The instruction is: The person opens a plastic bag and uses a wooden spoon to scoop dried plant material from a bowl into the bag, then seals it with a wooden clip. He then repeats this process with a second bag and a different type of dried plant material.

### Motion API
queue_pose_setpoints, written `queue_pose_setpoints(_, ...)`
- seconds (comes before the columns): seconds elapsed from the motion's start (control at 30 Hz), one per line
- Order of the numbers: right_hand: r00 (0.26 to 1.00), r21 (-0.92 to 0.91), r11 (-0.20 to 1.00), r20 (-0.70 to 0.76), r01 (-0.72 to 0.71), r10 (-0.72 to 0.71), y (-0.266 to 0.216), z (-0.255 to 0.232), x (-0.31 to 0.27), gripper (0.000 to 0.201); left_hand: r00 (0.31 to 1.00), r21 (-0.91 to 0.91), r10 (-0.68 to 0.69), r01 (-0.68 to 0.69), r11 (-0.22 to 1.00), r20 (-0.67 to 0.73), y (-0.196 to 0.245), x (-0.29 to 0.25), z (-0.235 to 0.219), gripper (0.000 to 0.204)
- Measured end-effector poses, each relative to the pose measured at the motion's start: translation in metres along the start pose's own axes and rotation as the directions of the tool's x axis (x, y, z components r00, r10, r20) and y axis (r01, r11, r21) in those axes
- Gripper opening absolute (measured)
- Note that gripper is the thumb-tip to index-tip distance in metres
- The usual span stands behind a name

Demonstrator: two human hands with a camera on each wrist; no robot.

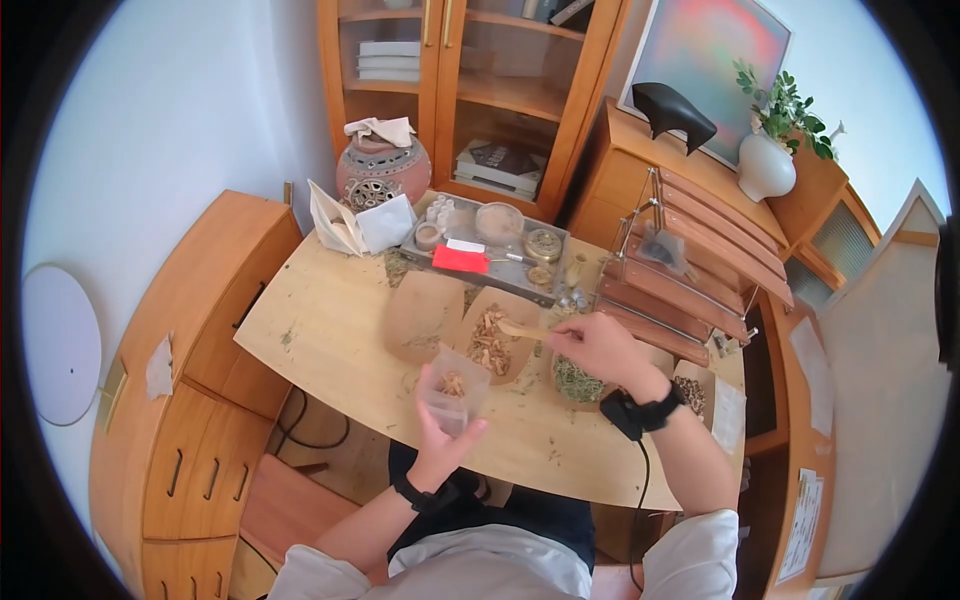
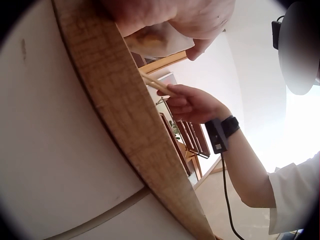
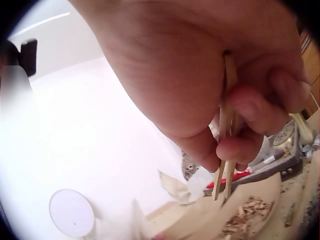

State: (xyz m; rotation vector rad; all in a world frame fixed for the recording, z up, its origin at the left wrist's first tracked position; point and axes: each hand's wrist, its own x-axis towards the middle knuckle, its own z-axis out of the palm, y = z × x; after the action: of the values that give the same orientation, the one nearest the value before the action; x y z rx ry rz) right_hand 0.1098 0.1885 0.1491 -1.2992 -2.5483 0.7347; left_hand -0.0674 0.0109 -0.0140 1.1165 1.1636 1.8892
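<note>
In the head view my left hand (image 1: pixel 436 455) holds a small translucent bag (image 1: pixel 474 377) upright over the table's front part. Some brown chips show inside it. My right hand (image 1: pixel 605 350) pinches light wooden tongs (image 1: pixel 518 329), whose tips point left over a paper tray (image 1: pixel 518 303) of reddish-brown wood chips (image 1: pixel 488 350). Close up in the right wrist view, the two prongs of the tongs (image 3: pixel 221 181) stand slightly apart below the fingers. Below the right hand sits a tray of green dried herbs (image 1: pixel 577 384). The left wrist view shows the bag (image 2: pixel 165 44) partly behind the left hand.
Left of the chips is another brown paper tray (image 1: pixel 420 310). A grey tray (image 1: pixel 405 245) with jars and a red packet (image 1: pixel 461 259) stands behind. At right are a wooden tiered rack (image 1: pixel 690 270) and a tray of dark pieces (image 1: pixel 692 393). A cable (image 1: pixel 645 470) hangs from the right wrist.
</note>
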Motion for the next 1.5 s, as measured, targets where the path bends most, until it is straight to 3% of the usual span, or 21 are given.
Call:
queue_pose_setpoints(0.1,0.998,-0.101,0.993,-0.016,-0.064,0.063,0.009,0.020,0.015,0.031,1.000,0.019,-0.014,0.014,1.000,-0.009,-0.001,-0.002,0.000,0.106)
queue_pose_setpoints(0.4,0.993,-0.059,0.996,0.095,-0.065,0.070,0.012,0.052,0.057,0.026,0.999,0.052,-0.036,0.037,0.998,-0.019,-0.002,-0.003,-0.002,0.107)
queue_pose_setpoints(0.6,0.997,-0.342,0.938,-0.066,-0.053,0.032,0.001,0.070,0.055,0.023,0.997,0.017,-0.072,0.073,0.997,-0.023,0.001,-0.003,-0.001,0.107)
queue_pose_setpoints(0.7,0.999,-0.358,0.933,-0.042,-0.044,0.031,-0.003,0.069,0.055,0.023,0.997,0.030,-0.071,0.072,0.997,-0.022,-0.001,-0.004,-0.002,0.107)
queue_pose_setpoints(0.8,0.999,-0.289,0.957,-0.044,-0.006,-0.007,-0.004,0.061,0.049,0.024,0.997,0.010,-0.078,0.079,0.997,-0.029,0.003,-0.002,-0.001,0.107)
queue_pose_setpoints(0.87,0.999,-0.159,0.987,-0.046,0.012,-0.020,0.002,0.049,0.043,0.025,0.995,-0.035,-0.093,0.092,0.995,-0.040,0.009,-0.002,0.003,0.107)
queue_pose_setpoints(1.03,0.993,0.241,0.964,-0.008,0.115,-0.116,0.005,0.005,0.019,0.028,1.000,0.101,0.007,-0.005,0.995,-0.022,-0.005,-0.002,-0.004,0.109)
queue_pose_setpoints(1.13,0.991,0.348,0.937,0.113,0.026,-0.069,-0.025,-0.024,-0.012,0.026,0.999,0.047,-0.021,0.022,0.999,-0.026,-0.002,-0.002,-0.001,0.110)
queue_pose_setpoints(1.23,0.974,0.344,0.938,0.195,0.043,-0.116,-0.048,-0.030,-0.035,0.024,0.998,0.003,-0.053,0.053,0.999,-0.015,0.000,-0.002,0.002,0.111)
queue_pose_setpoints(1.37,0.956,0.254,0.951,0.187,0.173,-0.224,-0.046,-0.013,-0.041,0.027,0.999,-0.015,-0.051,0.051,0.999,0.006,0.002,-0.001,0.003,0.112)
queue_pose_setpoints(1.5,0.972,0.263,0.963,0.205,0.055,-0.111,-0.048,-0.022,-0.039,0.027,0.999,0.034,-0.034,0.034,0.999,-0.006,0.000,-0.003,0.000,0.110)
